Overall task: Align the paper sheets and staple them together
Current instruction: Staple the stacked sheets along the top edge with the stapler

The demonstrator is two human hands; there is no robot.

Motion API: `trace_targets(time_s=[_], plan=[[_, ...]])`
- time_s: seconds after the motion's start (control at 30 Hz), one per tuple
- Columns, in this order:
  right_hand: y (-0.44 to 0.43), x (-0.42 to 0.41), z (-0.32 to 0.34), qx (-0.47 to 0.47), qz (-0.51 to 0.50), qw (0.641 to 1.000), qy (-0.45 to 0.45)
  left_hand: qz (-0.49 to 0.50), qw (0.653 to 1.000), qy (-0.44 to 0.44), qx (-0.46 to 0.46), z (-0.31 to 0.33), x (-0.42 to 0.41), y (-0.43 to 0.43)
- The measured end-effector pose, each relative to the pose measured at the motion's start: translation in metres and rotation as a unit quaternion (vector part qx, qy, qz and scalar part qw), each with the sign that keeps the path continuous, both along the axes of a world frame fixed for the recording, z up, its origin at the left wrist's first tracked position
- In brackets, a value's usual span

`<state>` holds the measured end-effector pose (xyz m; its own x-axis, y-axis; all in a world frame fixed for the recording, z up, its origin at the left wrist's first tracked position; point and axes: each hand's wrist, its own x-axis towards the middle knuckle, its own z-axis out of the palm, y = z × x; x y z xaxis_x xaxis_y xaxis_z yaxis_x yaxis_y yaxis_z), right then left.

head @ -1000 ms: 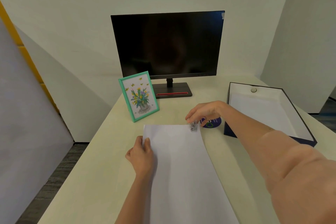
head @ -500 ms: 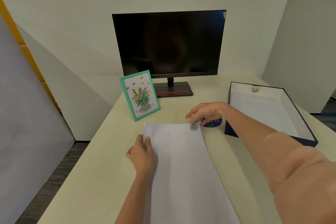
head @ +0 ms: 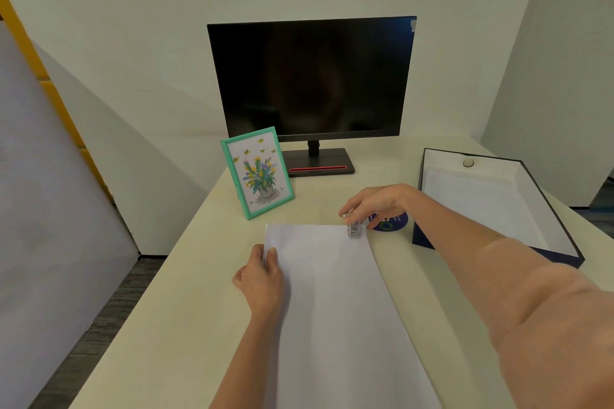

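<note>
The paper sheets point(head: 332, 309) lie flat on the desk point(head: 159, 325). They are thin, light and limp, so I judge they slide easily on each other, and it is best to hold them at an edge not far from the stapled corner. The left hand point(head: 262, 279) pinches their left edge, thumb on top, wrist low. Farther, on the sheets' far right corner, sits the small stapler point(head: 353, 228). The right hand point(head: 378, 204) arches over it, fingers curled around it. A blue round label point(head: 393, 222) lies just right of this grip.
</note>
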<state>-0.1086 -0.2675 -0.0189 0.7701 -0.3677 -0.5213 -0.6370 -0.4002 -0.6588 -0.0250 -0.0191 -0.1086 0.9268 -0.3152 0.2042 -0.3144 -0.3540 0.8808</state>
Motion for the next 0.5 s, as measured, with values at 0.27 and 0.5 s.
trace_targets(time_s=[0.27,0.5], plan=[[-0.003,-0.002,-0.004,-0.003,-0.011,1.0,-0.027,-0.003,1.0,0.001,0.001,-0.002,0.002,-0.001],[-0.006,-0.004,-0.022,-0.015,-0.041,0.995,-0.085,-0.004,1.0,0.006,0.009,-0.003,0.003,-0.002]])
